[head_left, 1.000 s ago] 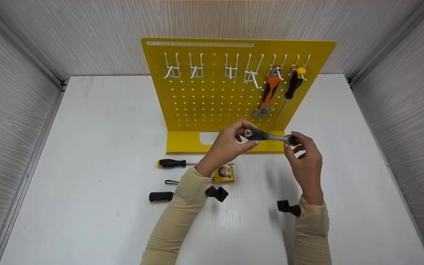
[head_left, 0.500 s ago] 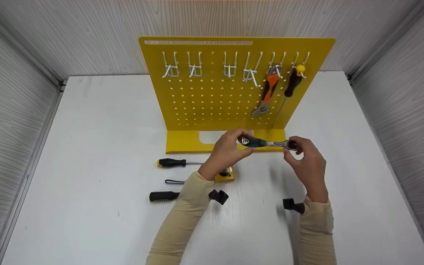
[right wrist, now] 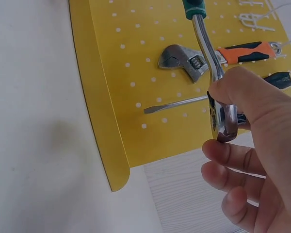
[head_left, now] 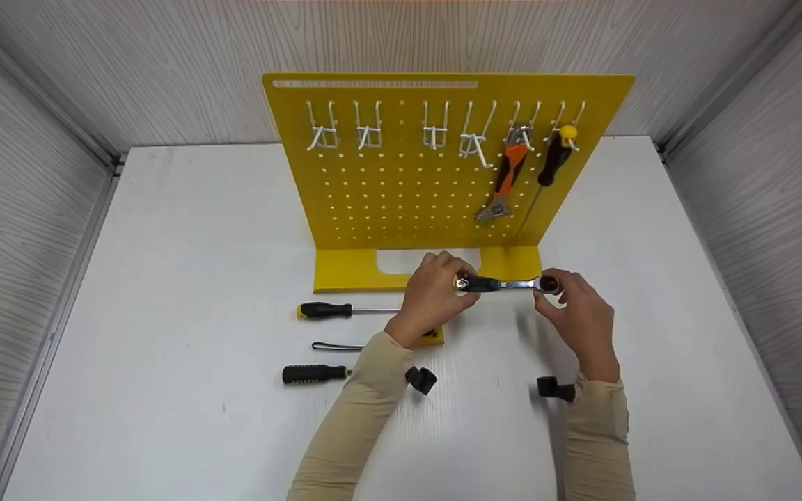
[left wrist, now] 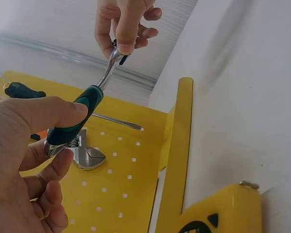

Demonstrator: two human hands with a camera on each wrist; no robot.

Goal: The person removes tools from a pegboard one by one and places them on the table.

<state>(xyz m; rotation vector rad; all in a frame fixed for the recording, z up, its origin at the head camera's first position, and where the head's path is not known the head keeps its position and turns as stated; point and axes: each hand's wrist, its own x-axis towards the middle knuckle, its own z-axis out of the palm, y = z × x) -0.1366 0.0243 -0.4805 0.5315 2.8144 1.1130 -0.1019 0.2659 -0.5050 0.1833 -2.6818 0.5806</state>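
A ratchet wrench (head_left: 516, 284) with a green-and-black handle and chrome shaft lies level between both hands, in front of the pegboard's base. My left hand (head_left: 437, 296) pinches the handle end between thumb and fingers; the left wrist view shows the thumb on top of the handle (left wrist: 76, 114). At the other end, my right hand (head_left: 580, 316) grips the round ratchet head (right wrist: 224, 121) with thumb and index finger, its remaining fingers loosely curled below. Beneath the left wrist sits a yellow tape measure (left wrist: 233, 211), mostly hidden by that arm in the head view.
A yellow pegboard (head_left: 401, 188) with white hooks stands behind the hands. An adjustable wrench (head_left: 510, 170) and a screwdriver (head_left: 554, 158) hang at its right. Left of the left arm lie a black-and-yellow screwdriver (head_left: 324, 310), a wrist strap (head_left: 337, 346) and a black-handled tool (head_left: 314, 374).
Both hands have drawn the ratchet wrench down the view, from in front of the pegboard's lower part to its base edge. The left forearm has shifted slightly right, covering more of the tape measure.
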